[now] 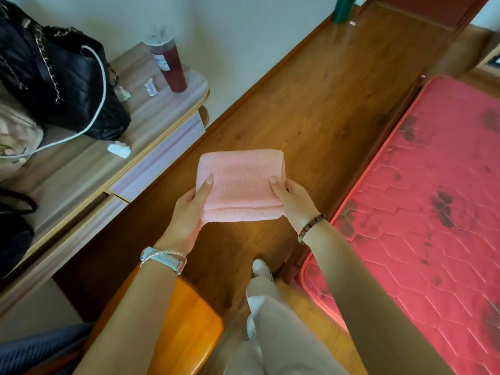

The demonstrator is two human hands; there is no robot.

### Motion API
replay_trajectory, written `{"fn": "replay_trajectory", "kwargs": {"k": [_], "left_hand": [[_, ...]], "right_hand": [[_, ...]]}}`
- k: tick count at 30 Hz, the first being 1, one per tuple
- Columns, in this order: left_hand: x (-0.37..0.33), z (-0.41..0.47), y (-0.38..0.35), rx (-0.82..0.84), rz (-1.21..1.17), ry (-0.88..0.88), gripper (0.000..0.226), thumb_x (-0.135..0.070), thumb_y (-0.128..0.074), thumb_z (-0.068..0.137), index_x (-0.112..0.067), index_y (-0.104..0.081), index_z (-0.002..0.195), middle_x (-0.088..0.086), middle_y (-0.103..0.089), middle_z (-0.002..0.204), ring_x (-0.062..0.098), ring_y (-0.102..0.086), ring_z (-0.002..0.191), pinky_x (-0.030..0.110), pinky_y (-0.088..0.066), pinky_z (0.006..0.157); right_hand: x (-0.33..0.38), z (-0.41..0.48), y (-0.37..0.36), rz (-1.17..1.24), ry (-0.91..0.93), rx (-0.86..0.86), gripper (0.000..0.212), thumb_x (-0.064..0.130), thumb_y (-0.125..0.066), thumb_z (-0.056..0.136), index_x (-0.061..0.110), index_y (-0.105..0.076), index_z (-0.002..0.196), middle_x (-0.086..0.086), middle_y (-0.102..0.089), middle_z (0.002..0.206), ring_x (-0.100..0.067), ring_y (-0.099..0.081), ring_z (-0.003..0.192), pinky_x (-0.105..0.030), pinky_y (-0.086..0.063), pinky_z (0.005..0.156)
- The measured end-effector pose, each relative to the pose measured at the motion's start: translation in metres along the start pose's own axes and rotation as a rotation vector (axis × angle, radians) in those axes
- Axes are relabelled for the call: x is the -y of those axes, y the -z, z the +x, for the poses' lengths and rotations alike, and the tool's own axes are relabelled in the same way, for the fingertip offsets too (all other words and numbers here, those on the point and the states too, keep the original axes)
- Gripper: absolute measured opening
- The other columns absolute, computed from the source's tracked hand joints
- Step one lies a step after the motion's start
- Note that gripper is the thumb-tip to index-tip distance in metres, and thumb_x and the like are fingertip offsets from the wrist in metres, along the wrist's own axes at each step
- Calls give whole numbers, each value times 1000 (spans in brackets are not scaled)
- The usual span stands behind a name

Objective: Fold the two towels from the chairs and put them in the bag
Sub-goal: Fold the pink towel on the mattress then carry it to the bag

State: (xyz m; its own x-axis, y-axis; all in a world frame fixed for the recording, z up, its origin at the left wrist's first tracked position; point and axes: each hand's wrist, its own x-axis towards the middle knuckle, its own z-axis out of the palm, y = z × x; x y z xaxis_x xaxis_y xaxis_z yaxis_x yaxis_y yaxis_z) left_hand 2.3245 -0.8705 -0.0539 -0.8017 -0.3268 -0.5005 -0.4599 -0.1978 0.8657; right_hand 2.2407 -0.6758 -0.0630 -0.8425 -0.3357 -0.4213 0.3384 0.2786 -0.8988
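Fingers of both hands hidden under towel [240,185]; only thumbs show on top. Second towel not made out. Blue cloth [40,345] at lower left cut off by frame edge. One pink towel, folded to a flat rectangle, held in air over wood floor [311,104], long axis left-right. Left hand [189,212] pinching left edge, right hand [293,201] pinching right edge. One black quilted bag [62,77] on desk [81,171], well apart. One mattress [433,198] at right.
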Motion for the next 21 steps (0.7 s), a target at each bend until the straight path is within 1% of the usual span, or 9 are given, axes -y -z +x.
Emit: {"fn": "replay_trajectory", "kwargs": {"k": [2, 4, 9, 12, 14, 15, 18, 21], "left_hand": [[-12, 17, -2, -13, -10, 4, 45, -50, -57, 95, -20, -63, 128, 2, -73, 115, 19, -69, 109, 38, -53, 100], [-26, 37, -6, -9, -18, 5, 44, -49, -58, 95, -21, -63, 128, 3, -72, 115, 20, -69, 109, 40, -54, 100], [-52, 84, -19, 22, -25, 8, 45, -51, -59, 94, -23, -63, 128, 8, -69, 121, 25, -67, 113, 46, -52, 103], [-65, 110, -27, 45, -15, 4, 53, -59, -65, 86, -24, -64, 127, 10, -68, 122, 29, -65, 115, 51, -51, 103], [-74, 124, -34, 65, -5, 11, 60, -62, -66, 81, -24, -63, 127, 10, -67, 122, 29, -65, 115, 51, -52, 102], [-78, 132, -37, 71, 4, 12, 59, -62, -66, 83, -23, -63, 128, 10, -67, 122, 29, -65, 115, 49, -52, 102], [-91, 157, -47, 98, 11, 7, 49, -52, -60, 92, -19, -62, 129, 10, -67, 122, 28, -65, 114, 46, -52, 103], [-105, 185, -59, 143, 52, -3, 50, -57, -62, 89, -24, -64, 125, 7, -68, 120, 27, -65, 114, 48, -52, 102]], "right_hand": [[9, 18, 2, 3, -7, 2, 52, 58, -47, 93, 17, -60, 122, -7, -67, 114, -24, -63, 106, -50, -51, 98], [19, 39, 8, 9, -12, -5, 46, 53, -46, 96, 18, -59, 123, -7, -67, 114, -23, -63, 107, -49, -51, 98], [38, 81, 25, 18, -15, -24, 48, 52, -45, 96, 16, -57, 125, -7, -65, 117, -23, -62, 108, -47, -50, 100], [48, 102, 36, 7, -15, -44, 50, 55, -45, 95, 15, -58, 122, -9, -65, 116, -25, -63, 107, -49, -51, 98], [53, 114, 42, 24, -17, -60, 50, 56, -46, 94, 17, -58, 122, -7, -66, 114, -24, -64, 106, -50, -53, 96], [55, 120, 45, 41, -18, -68, 50, 57, -47, 93, 19, -58, 123, -5, -66, 114, -23, -64, 106, -50, -53, 95], [62, 137, 55, 84, -22, -103, 50, 57, -48, 92, 20, -57, 125, -3, -67, 116, -21, -65, 107, -49, -55, 94], [69, 155, 66, 101, -33, -155, 51, 57, -49, 92, 19, -57, 126, -3, -68, 116, -20, -65, 106, -48, -55, 92]]}}
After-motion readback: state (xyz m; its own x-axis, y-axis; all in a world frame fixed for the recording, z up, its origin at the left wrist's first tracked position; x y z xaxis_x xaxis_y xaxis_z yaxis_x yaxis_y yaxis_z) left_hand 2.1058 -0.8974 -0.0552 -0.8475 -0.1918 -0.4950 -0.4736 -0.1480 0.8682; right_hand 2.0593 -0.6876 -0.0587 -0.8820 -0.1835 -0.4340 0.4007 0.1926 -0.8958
